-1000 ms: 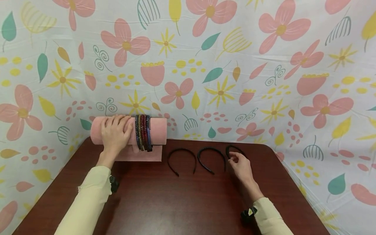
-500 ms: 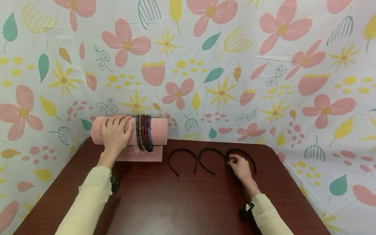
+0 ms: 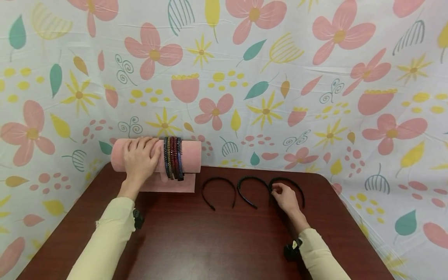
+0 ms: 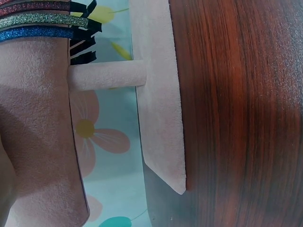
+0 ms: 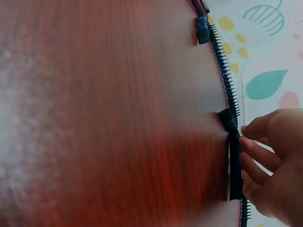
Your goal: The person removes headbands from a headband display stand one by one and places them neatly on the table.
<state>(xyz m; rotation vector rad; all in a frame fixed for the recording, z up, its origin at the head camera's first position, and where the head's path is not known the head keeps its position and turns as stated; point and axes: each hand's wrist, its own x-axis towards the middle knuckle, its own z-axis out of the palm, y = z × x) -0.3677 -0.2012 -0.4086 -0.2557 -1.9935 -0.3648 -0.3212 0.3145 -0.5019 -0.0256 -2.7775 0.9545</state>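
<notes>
Floral-printed white cloth (image 3: 218, 54) hangs behind a dark reddish-brown, wood-grained tabletop (image 3: 196, 237). Both arms reach forward; the left hand (image 3: 140, 158) lies over a pink plush cylindrical stand (image 3: 191, 155), fingers curled across its top, while the right hand (image 3: 287, 199) pinches the left side of a thin black arched headband (image 3: 289, 179) at the tabletop's back right. Glittery blue, gold and red headbands (image 3: 173, 157) straddle the stand beside the left hand. Two dark arched headbands (image 3: 252, 177) lie between stand and right hand.

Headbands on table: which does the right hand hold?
The rightmost headband in the head view: the right hand holds its left side. The middle headband and leftmost headband are not held.
</notes>
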